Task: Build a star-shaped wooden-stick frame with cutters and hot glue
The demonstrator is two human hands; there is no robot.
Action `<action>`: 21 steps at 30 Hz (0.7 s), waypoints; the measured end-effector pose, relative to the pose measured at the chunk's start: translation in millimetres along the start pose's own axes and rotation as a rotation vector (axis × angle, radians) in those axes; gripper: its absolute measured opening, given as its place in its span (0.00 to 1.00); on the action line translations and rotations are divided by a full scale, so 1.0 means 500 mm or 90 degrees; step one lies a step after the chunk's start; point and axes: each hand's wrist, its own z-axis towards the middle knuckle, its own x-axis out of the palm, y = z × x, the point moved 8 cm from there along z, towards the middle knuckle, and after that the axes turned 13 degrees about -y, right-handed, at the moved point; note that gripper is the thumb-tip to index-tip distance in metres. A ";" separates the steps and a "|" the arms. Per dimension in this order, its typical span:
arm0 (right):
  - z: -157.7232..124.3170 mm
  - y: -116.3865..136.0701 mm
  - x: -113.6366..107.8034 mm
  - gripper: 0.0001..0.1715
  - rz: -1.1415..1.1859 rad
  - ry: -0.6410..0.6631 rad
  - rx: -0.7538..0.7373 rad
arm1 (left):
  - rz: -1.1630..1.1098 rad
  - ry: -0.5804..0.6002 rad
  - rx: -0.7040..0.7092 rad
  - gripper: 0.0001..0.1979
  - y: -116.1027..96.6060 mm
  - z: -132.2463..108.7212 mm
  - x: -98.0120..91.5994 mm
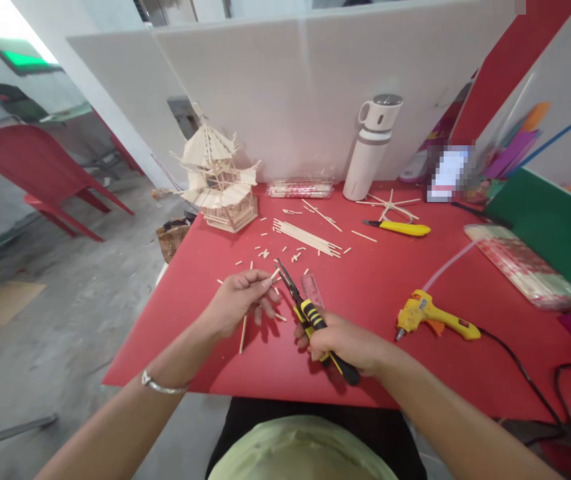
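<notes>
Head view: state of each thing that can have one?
Left hand: pinching a stick
Right hand: gripping pliers
Pliers: jaw opening unclear
Glue gun: on its side, glue stick loaded
White flask: upright, capped
Stick pagoda: standing upright
Yellow-handled cutters: lying flat
Phone: screen lit
Red chair: upright

Wooden stick (276, 274): lower end hidden by left hand (238, 300) fingers. Long-nose pliers (314, 315): handles part-covered by right hand (345, 341). Probably a ruler (314, 288) just beyond right fingers, markings unreadable. Phone (448, 175), far right of fingers: pixelated.
</notes>
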 end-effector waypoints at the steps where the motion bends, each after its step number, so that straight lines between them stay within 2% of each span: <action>1: -0.004 0.009 0.000 0.22 -0.033 -0.006 -0.018 | 0.007 0.010 -0.005 0.22 -0.002 -0.003 0.002; 5: -0.019 0.038 0.000 0.20 -0.162 -0.022 -0.078 | 0.032 0.030 -0.003 0.22 -0.008 -0.010 0.006; 9: -0.023 0.052 -0.005 0.26 -0.250 -0.054 -0.141 | 0.048 0.047 0.009 0.21 -0.012 -0.015 0.009; 13: -0.024 0.053 -0.005 0.30 -0.267 -0.060 -0.178 | 0.058 0.052 0.021 0.21 -0.016 -0.018 0.008; 18: -0.027 0.057 0.002 0.25 -0.263 -0.036 -0.191 | 0.061 0.048 0.018 0.22 -0.019 -0.023 0.007; 21: -0.027 0.059 0.002 0.28 -0.270 -0.038 -0.204 | 0.061 0.045 0.018 0.21 -0.021 -0.025 0.006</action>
